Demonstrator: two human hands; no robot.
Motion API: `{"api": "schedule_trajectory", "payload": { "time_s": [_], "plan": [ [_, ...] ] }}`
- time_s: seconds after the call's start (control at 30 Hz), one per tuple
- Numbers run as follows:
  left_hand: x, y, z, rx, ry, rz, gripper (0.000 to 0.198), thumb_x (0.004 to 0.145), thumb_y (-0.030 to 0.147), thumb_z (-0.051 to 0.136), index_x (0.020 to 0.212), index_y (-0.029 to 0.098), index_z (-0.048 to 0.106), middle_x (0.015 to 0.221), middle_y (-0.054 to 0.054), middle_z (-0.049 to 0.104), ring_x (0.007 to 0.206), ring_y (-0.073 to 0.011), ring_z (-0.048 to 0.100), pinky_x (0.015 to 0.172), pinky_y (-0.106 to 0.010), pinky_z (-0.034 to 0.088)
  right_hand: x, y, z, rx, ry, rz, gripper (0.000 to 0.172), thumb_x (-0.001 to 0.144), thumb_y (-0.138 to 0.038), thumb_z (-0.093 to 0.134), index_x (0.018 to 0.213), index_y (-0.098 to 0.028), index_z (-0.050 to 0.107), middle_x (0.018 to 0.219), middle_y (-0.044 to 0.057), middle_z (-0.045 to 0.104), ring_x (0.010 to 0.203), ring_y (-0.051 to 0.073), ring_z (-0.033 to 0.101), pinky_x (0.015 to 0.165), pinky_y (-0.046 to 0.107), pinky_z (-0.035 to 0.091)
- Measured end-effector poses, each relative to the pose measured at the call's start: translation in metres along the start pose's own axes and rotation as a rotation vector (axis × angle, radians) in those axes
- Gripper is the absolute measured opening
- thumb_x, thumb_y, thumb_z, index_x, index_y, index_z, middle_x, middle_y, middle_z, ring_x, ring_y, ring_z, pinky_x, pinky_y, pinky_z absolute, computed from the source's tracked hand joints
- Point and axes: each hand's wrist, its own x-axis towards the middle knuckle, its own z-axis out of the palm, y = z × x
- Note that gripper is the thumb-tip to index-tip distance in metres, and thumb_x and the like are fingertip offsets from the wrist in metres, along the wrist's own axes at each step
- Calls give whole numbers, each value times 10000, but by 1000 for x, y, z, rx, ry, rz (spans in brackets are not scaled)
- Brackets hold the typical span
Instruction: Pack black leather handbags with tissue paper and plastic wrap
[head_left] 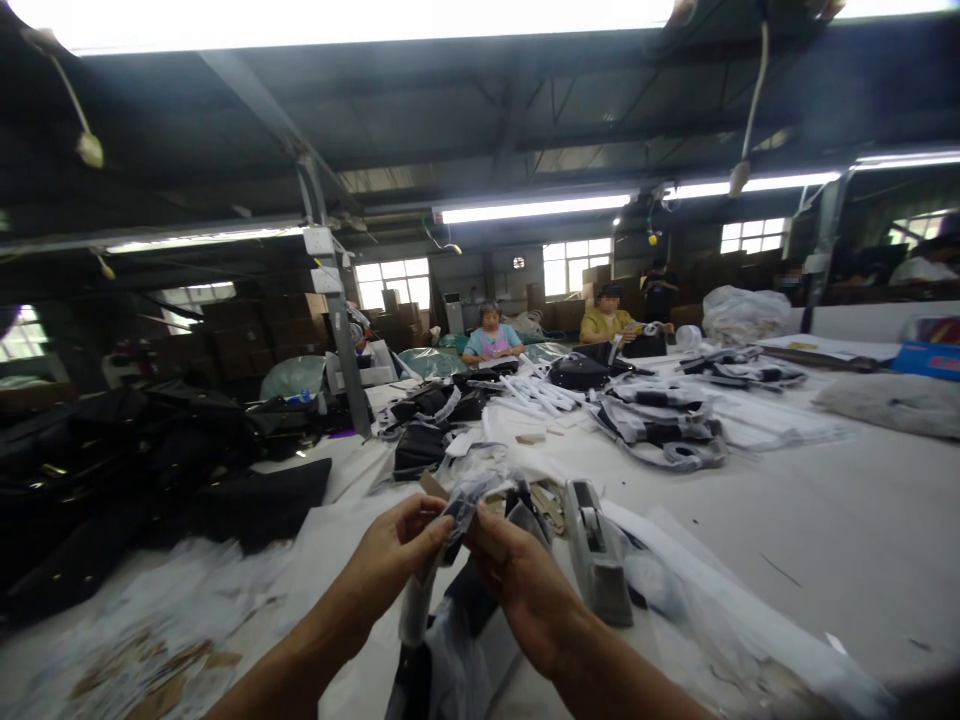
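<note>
My left hand (394, 560) and my right hand (521, 580) are raised close together over the white table (825, 520). Both pinch a small dark item wrapped in clear plastic film (461, 505), fingers closed on it from either side. What the item is stays blurred. A dark strap-like piece with white wrapping (442, 630) hangs below the hands. A grey tape dispenser (596, 550) stands just right of my right hand.
Black bags (135, 470) pile up at the left. Loose white paper and cardboard scraps (150, 640) lie near the front left. Wrapped straps (660, 420) cover the table's middle. Two people (491, 335) sit at the far end. A metal post (341, 340) rises from the table.
</note>
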Motion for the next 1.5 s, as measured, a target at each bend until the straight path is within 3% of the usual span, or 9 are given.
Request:
{"api": "schedule_trajectory", "payload": {
  "time_s": [0.37, 0.5, 0.67, 0.73, 0.93, 1.13, 1.23, 1.33, 1.5],
  "plan": [
    [-7, -6, 13, 22, 204, 9, 463, 763, 507, 739, 1023, 196, 516, 903, -62, 711, 795, -217, 678, 699, -303, 507, 4, 3, 9, 22, 70, -76, 502, 602, -487, 872, 999, -204, 750, 1004, 23, 737, 1012, 183, 597, 818, 253, 405],
    [-10, -1, 14, -29, 317, -22, 655, 702, 514, 791, 1161, 189, 455, 1211, -144, 630, 957, -250, 682, 785, -331, 534, 3, 3, 9, 31, 92, -29, 486, 631, -453, 867, 1025, -203, 734, 979, 22, 738, 959, 169, 617, 749, 243, 414],
    [-19, 10, 19, -247, 308, -54, 1062, 704, 409, 836, 1514, 308, 156, 1240, -98, 664, 1117, -250, 647, 935, -352, 497, 5, 7, 12, 104, 125, -17, 510, 618, -402, 891, 1047, -214, 690, 930, -6, 722, 849, 127, 610, 696, 216, 414],
    [-22, 11, 23, -299, 324, -53, 1030, 695, 391, 844, 1514, 307, 225, 1263, -85, 664, 1161, -246, 622, 966, -336, 478, 5, 9, 15, 152, 132, -35, 505, 605, -372, 906, 1021, -208, 673, 874, -17, 710, 779, 104, 594, 687, 205, 420],
    [-26, 13, 26, -205, 214, 22, 495, 769, 414, 764, 1211, 210, 671, 1190, -60, 708, 1143, -257, 616, 1007, -329, 449, -3, 12, 17, 212, 102, -79, 474, 601, -332, 915, 982, -182, 675, 910, 0, 718, 799, 102, 619, 776, 206, 470],
    [-24, 16, 6, -183, 50, 25, 455, 828, 370, 708, 1242, 189, 658, 1168, -75, 708, 1104, -265, 623, 1022, -360, 421, -12, 8, 4, 423, -50, 18, 370, 750, -414, 783, 980, -127, 737, 1048, 105, 728, 906, 190, 684, 898, 309, 526],
    [-24, 18, 1, -194, 19, -10, 459, 829, 386, 699, 1241, 189, 659, 1154, -80, 712, 1093, -275, 627, 1024, -375, 419, -10, 14, 0, 489, -49, 67, 338, 687, -282, 826, 975, -124, 748, 1071, 111, 730, 961, 204, 691, 937, 301, 522],
    [-25, 23, 4, -182, 36, -43, 476, 789, 408, 731, 1207, 187, 679, 1140, -83, 719, 1078, -282, 638, 1011, -377, 433, -9, 22, 2, 432, -25, 17, 421, 585, -147, 880, 983, -163, 745, 1101, 71, 725, 1024, 195, 677, 964, 272, 511],
    [-29, 28, 13, -140, 136, -30, 469, 732, 410, 785, 1138, 188, 708, 1122, -83, 726, 1081, -285, 644, 960, -354, 477, -8, 27, 11, 340, -49, -122, 403, 679, -284, 875, 1032, -188, 706, 1158, 74, 704, 1132, 202, 629, 1024, 283, 460]
  ]
}}
